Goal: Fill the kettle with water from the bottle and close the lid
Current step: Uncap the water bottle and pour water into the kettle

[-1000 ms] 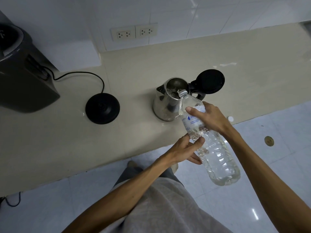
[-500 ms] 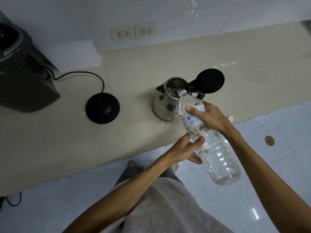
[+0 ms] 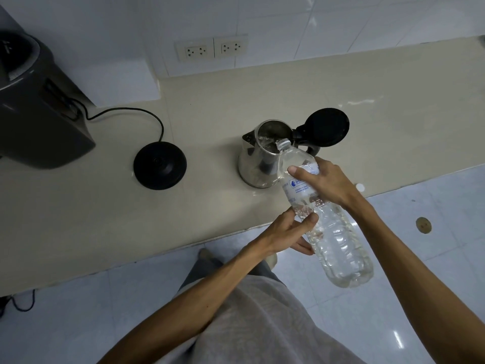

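Note:
A steel kettle stands on the beige counter, its black lid flipped open to the right. A clear plastic water bottle is tilted with its uncapped mouth over the kettle's rim, and water shows inside the kettle. My right hand grips the bottle's upper part at the label. My left hand holds the bottle's middle from the left side. The bottle's base hangs out over the floor, off the counter edge.
A black kettle base with a cord lies left of the kettle. A dark appliance stands at the far left. A small white bottle cap rests near the counter's front edge. Wall sockets sit behind.
The bottle has stayed tilted at the kettle mouth with both hands on it; its base has risen slightly and the water inside it has dropped a little.

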`<state>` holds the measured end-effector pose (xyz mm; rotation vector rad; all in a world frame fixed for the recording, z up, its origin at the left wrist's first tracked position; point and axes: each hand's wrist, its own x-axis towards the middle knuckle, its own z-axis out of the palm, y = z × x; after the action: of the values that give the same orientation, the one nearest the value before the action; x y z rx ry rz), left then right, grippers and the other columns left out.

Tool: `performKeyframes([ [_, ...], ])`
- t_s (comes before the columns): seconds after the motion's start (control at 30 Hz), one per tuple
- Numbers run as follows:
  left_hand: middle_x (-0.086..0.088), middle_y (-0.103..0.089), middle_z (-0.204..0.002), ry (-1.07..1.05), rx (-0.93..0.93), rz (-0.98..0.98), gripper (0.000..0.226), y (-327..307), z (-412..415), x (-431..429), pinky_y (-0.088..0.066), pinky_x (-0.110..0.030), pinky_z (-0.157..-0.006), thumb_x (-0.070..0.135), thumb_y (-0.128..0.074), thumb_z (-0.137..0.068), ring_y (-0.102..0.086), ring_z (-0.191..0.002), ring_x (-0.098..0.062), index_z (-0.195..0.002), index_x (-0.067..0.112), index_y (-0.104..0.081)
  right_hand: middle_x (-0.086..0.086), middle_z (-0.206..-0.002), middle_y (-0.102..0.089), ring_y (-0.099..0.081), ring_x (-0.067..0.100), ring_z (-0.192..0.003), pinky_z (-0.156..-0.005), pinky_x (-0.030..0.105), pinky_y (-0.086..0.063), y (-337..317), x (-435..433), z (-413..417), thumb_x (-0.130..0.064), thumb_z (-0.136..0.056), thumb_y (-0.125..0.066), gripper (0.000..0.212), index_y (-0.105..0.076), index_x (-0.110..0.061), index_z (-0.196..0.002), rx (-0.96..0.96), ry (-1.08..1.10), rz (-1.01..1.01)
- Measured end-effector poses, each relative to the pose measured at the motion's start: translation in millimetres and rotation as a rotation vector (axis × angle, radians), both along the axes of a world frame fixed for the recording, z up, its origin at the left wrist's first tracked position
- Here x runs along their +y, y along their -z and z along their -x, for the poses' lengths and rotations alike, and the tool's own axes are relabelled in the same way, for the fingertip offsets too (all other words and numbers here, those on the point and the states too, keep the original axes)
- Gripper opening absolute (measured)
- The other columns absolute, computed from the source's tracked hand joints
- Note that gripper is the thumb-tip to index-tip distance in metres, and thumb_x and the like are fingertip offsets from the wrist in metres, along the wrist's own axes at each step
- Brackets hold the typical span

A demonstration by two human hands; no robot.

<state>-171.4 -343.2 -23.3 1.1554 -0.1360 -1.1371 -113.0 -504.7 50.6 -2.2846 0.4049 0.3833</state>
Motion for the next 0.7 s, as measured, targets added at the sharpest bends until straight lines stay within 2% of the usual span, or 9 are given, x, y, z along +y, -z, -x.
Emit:
performKeyframes([
  [0.2,-0.013,-0.077,-0.125,-0.086,-0.05,-0.047,0.07,0,-6,-5,-0.067,-0.047,-0.084,0.056,-0.067,-0.096,-0.08,-0.102,-0.037,-0.152,0.024,-0.041,-0.008,-0.095,-0.073,-0.07,0.007,-0.083,-0.066,0.025,-0.053,-8,1,-4,-0.088,-0.066,-0.058,0.081,-0.061,-0.026,-0.118,-0.085,-0.042,0.01],
  [0.3,-0.007,-0.078,-0.121,-0.159,-0.117,-0.09,0.065,-6,-12,-8,-0.067,-0.048,-0.083,0.055,-0.074,-0.089,-0.079,-0.108,-0.025,-0.141,0.022,-0.054,-0.015,-0.096,-0.07,-0.068,0.004,-0.083,-0.07,0.024,-0.052,-13,1,-7,-0.089,-0.067,-0.061,0.084,-0.057,-0.028,-0.125,-0.199,-0.048,0.029],
  [0.47,0.006,-0.077,-0.123,-0.24,-0.288,-0.228,0.069,-18,-25,-15,-0.066,-0.05,-0.089,0.058,-0.082,-0.078,-0.073,-0.116,-0.017,-0.136,0.029,-0.06,-0.032,-0.095,-0.064,-0.063,-0.018,-0.083,-0.07,0.006,-0.048,-22,-3,-5,-0.092,-0.062,-0.061,0.094,-0.051,-0.029,-0.131,-0.335,-0.035,-0.037],
  [0.6,0.01,-0.073,-0.129,-0.257,-0.511,-0.279,0.08,-27,-36,-34,-0.058,-0.042,-0.104,0.051,-0.088,-0.072,-0.069,-0.122,-0.012,-0.143,0.03,-0.057,-0.03,-0.108,-0.062,-0.062,-0.017,-0.09,-0.077,0.003,-0.05,-28,-25,6,-0.084,-0.064,-0.069,0.098,-0.044,-0.025,-0.138,-0.434,-0.021,-0.075],
  [0.7,0.017,-0.072,-0.127,-0.212,-0.64,-0.328,0.08,-34,-44,-59,-0.057,-0.032,-0.1,0.058,-0.086,-0.068,-0.067,-0.12,-0.003,-0.14,0.036,-0.058,-0.033,-0.11,-0.058,-0.06,-0.022,-0.097,-0.08,0.002,-0.048,-32,-53,18,-0.074,-0.064,-0.079,0.096,-0.043,-0.023,-0.137,-0.492,0.008,-0.092],
])
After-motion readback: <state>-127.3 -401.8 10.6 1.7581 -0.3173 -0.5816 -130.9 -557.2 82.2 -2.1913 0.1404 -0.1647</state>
